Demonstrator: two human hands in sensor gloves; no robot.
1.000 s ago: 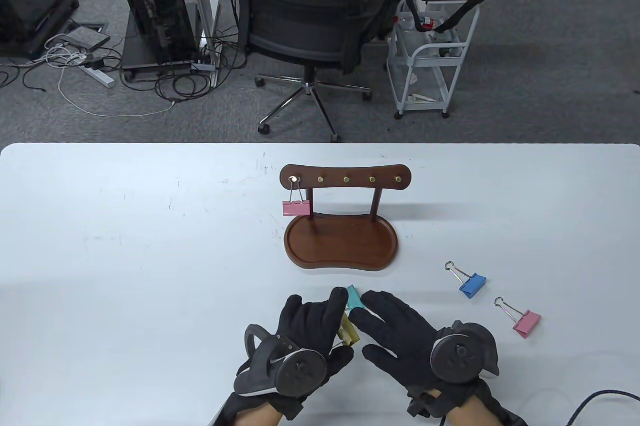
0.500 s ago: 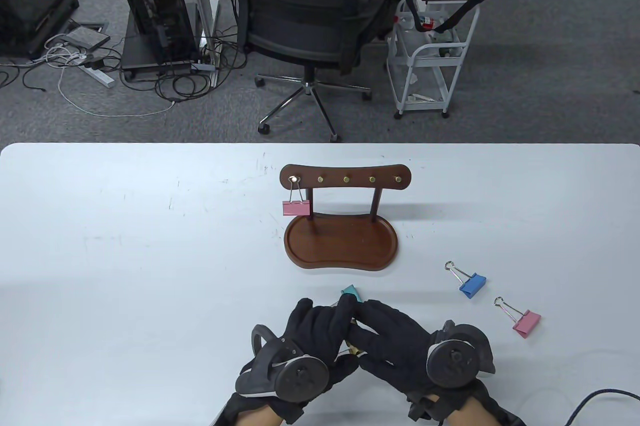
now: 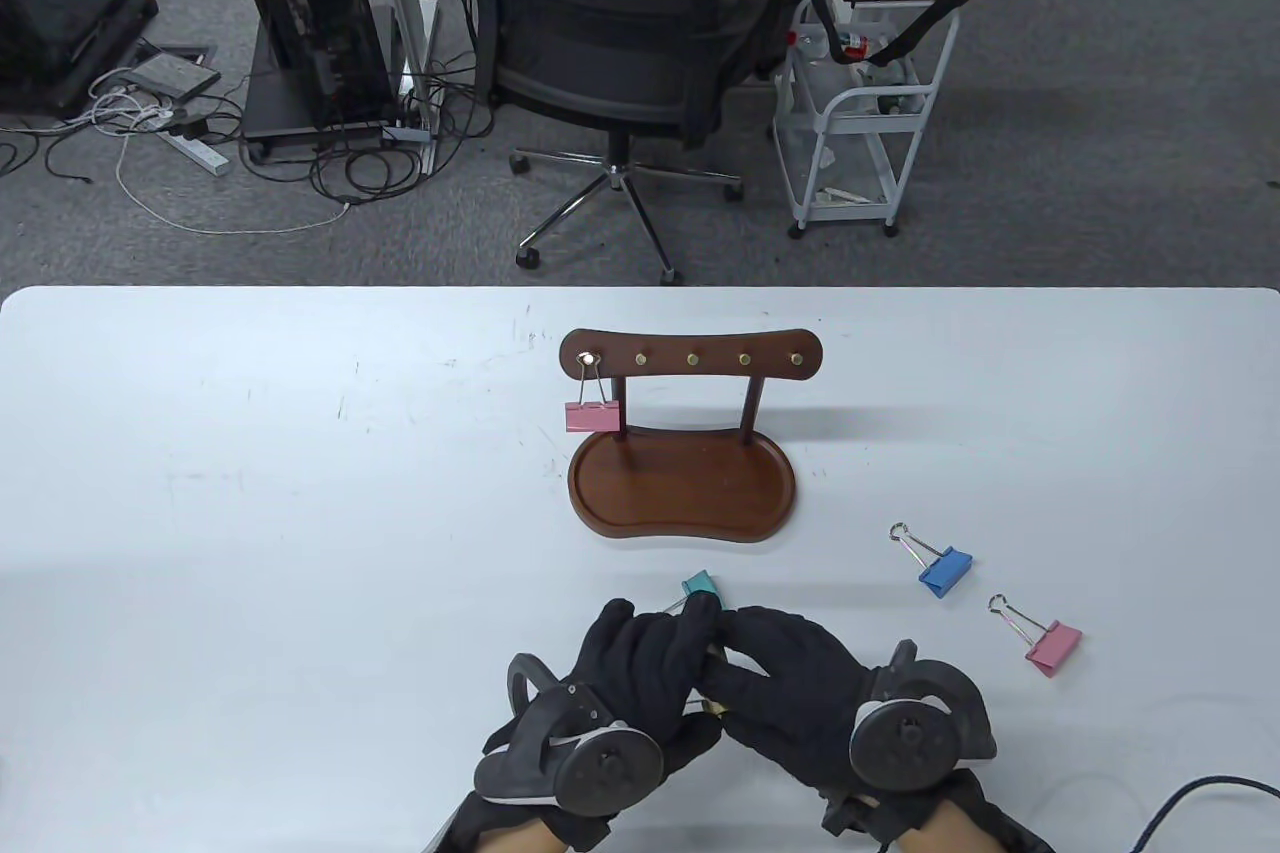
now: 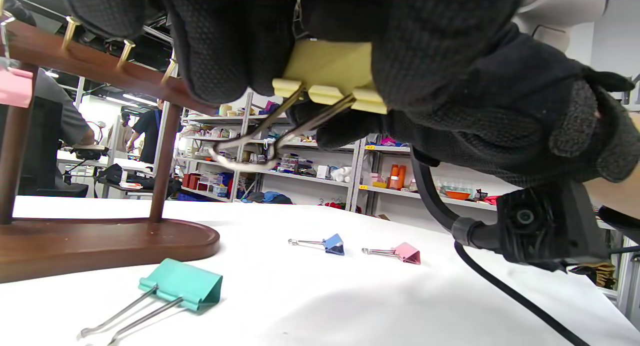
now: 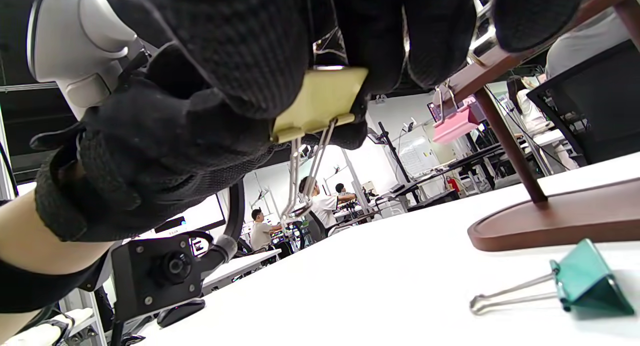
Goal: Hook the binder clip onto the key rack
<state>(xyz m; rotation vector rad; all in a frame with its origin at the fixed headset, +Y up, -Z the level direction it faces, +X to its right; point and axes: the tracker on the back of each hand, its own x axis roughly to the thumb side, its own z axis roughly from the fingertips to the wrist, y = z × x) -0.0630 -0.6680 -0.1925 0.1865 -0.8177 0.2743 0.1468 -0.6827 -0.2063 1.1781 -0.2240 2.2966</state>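
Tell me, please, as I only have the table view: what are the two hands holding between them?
Observer: A yellow binder clip, gripped by the left hand and right hand, off the table.
Operator: Thank you. Where do its wire handles point?
Observer: Downward, hanging free below the fingers.
Operator: And the teal binder clip?
Observer: It lies on the table, nobody touching it, handles flat.

**Colours on the white surface**

Black gloved hands [image 3: 700, 683] hold a yellow clip [image 4: 330, 70]. A teal clip [image 3: 699, 585] lies centre frame; blue [image 3: 945, 571] and pink [image 3: 1053, 646] clips lower right. The dark brown rack [image 3: 690, 358] has brass pegs and a hanging pink clip [image 3: 593, 417].
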